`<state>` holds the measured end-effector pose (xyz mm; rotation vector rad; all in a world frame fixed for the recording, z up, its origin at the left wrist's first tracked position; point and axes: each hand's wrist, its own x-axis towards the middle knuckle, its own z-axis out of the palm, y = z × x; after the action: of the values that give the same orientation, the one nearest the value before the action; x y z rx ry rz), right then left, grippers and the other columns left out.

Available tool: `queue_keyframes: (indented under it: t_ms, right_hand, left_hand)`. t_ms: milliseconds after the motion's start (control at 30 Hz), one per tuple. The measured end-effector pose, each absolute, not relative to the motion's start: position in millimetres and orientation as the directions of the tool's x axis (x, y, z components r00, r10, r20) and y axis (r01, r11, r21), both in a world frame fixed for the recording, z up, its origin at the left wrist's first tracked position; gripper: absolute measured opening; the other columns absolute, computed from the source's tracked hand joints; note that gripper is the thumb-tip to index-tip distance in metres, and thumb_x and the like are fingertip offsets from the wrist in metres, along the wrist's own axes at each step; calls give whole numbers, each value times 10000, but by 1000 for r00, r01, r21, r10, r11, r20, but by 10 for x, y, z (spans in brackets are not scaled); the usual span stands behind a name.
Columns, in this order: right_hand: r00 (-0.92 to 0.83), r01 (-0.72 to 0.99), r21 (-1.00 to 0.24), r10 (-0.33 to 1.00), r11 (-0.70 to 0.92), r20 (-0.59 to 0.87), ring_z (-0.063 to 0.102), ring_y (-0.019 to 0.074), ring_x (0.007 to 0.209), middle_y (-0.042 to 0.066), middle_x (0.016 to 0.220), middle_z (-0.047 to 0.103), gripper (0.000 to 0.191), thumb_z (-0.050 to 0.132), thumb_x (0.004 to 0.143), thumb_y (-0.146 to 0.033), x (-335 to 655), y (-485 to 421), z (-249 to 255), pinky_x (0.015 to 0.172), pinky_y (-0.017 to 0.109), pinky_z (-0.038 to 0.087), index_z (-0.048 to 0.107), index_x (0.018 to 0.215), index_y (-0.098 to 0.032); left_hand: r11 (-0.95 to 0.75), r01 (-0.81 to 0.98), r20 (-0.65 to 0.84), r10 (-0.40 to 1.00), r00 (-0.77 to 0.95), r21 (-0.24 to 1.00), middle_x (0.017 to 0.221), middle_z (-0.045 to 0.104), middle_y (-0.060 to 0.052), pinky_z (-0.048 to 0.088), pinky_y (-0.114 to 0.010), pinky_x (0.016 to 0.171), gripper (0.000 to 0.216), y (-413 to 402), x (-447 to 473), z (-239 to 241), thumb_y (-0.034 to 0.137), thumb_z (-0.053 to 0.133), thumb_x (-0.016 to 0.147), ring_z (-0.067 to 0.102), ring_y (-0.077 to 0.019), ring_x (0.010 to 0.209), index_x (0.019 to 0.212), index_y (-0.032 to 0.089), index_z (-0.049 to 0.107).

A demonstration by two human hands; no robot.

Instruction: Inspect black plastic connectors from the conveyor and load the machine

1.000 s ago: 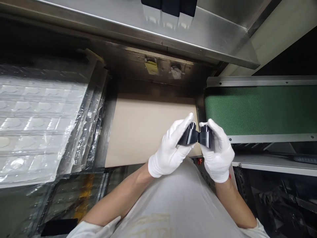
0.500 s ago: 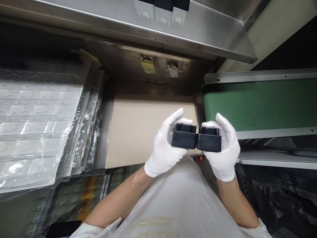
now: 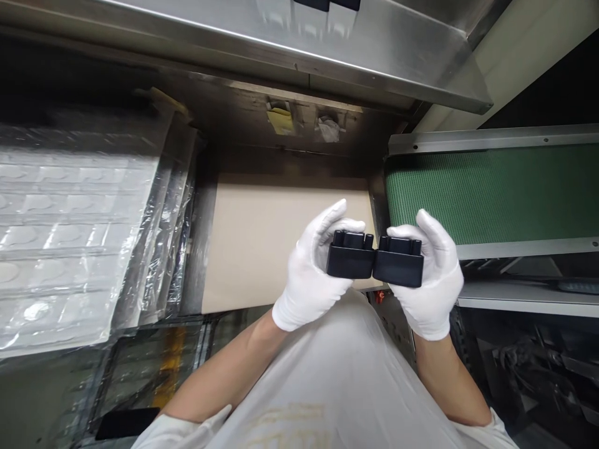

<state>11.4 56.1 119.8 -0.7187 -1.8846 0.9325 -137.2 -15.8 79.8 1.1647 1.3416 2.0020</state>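
Both my hands wear white gloves and are raised in front of my chest. My left hand [image 3: 309,277] grips a small black plastic block [image 3: 350,260] with pegs on its top. My right hand [image 3: 433,284] grips a second black plastic block [image 3: 399,265] of the same kind. The two blocks are held side by side, their inner ends touching, flat sides facing me. They hover over the near right corner of a tan board [image 3: 276,240].
A green conveyor belt [image 3: 491,193] in a metal frame runs off to the right. Stacked clear plastic blister trays [image 3: 70,243] wrapped in film lie at the left. A stainless steel hood [image 3: 281,43] overhangs the back. Dark machinery sits at the lower right.
A second ago the two blocks were tilted with their pegs toward each other. Both hands turned them level, side by side, then held them nearly still, drifting slightly right.
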Motion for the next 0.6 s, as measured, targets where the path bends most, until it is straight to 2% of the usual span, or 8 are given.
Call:
queue_keyframes:
  t_ms: [133, 233, 333, 400, 500, 567, 600]
  right_hand:
    - [-440, 121, -796, 750, 593, 493, 743, 263, 1049, 69, 1146, 767, 743, 836, 819, -190, 165, 553, 1247, 939, 481, 670, 563, 1502, -297]
    - [-562, 148, -753, 681, 641, 469, 736, 256, 1027, 57, 1152, 765, 835, 772, 814, -107, 245, 546, 1345, 893, 455, 671, 502, 1576, -318]
    - [-779, 197, -684, 535, 702, 325, 727, 226, 892, 30, 1082, 774, 940, 681, 817, -58, 266, 538, 1435, 798, 414, 663, 374, 1660, -339]
    - [-874, 229, -658, 450, 717, 186, 695, 197, 760, 0, 982, 774, 922, 623, 811, -31, 239, 523, 1473, 722, 374, 646, 404, 1643, -363]
    - [-948, 203, -715, 317, 669, 28, 685, 186, 712, -31, 921, 777, 851, 619, 795, -25, 239, 494, 1517, 697, 351, 638, 542, 1543, -423]
    - [-970, 153, -788, 242, 596, -6, 716, 192, 766, -35, 966, 790, 852, 659, 794, -53, 305, 488, 1547, 727, 359, 648, 539, 1545, -440]
    - [-968, 140, -822, 250, 552, 3, 729, 196, 795, -29, 996, 793, 862, 677, 803, -72, 349, 495, 1558, 747, 368, 653, 513, 1567, -435]
  left_hand:
    - [-424, 76, 400, 758, -515, 902, 1193, 764, -109, 652, -397, 957, 803, -150, -1408, 794, 462, 917, 805, 750, -250, 1075, 1485, 249, 549]
    - [-423, 63, 393, 764, -513, 904, 1207, 759, -116, 651, -392, 957, 829, -138, -1425, 802, 499, 920, 793, 750, -254, 1089, 1487, 246, 544]
    - [-427, 38, 385, 770, -509, 903, 1217, 756, -110, 648, -398, 975, 809, -123, -1411, 804, 479, 915, 805, 747, -254, 1109, 1488, 252, 545]
    - [-436, 9, 382, 779, -498, 900, 1216, 756, -105, 648, -406, 983, 777, -114, -1394, 798, 463, 898, 829, 746, -256, 1122, 1491, 260, 544]
    - [-398, -46, 328, 811, -484, 916, 1209, 755, -111, 656, -411, 962, 762, -106, -1392, 777, 479, 875, 847, 751, -266, 1117, 1495, 259, 541]
    - [-365, -71, 288, 828, -481, 928, 1208, 754, -118, 661, -406, 943, 786, -108, -1415, 763, 495, 882, 834, 753, -272, 1109, 1499, 254, 537]
    - [-362, -80, 282, 831, -479, 929, 1208, 754, -120, 662, -401, 938, 807, -111, -1430, 757, 501, 893, 820, 753, -275, 1111, 1501, 254, 535]
